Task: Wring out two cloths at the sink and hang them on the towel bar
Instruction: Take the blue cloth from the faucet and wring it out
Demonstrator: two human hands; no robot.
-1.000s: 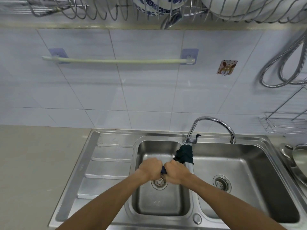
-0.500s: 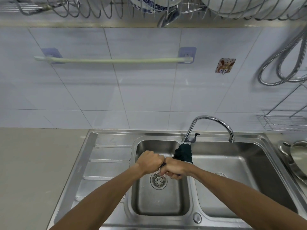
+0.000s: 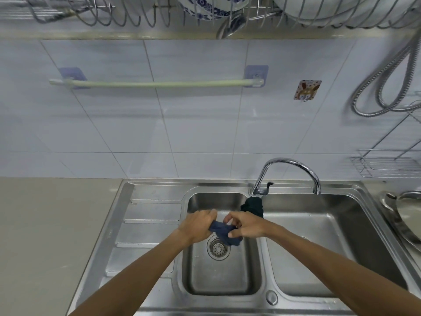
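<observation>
Blue cloth (image 3: 224, 232) hangs twisted over the left basin's drain (image 3: 218, 248), both hands' fingers clamped on it: left hand (image 3: 197, 224), right hand (image 3: 245, 226); towel bar (image 3: 157, 83) bare above.

One head-worn wide-angle view looks forward and down, close over the sink (image 3: 159, 304), facing the tiled wall (image 3: 205, 124).

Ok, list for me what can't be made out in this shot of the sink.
- Head view: the middle of the blue cloth is hidden inside the left hand and right hand.
- The second, dark cloth on the sink divider is partly covered by the right hand.
- The bowls in the dish rack are cut off by the top edge.
- The metal lid is cut off at the right edge.
</observation>
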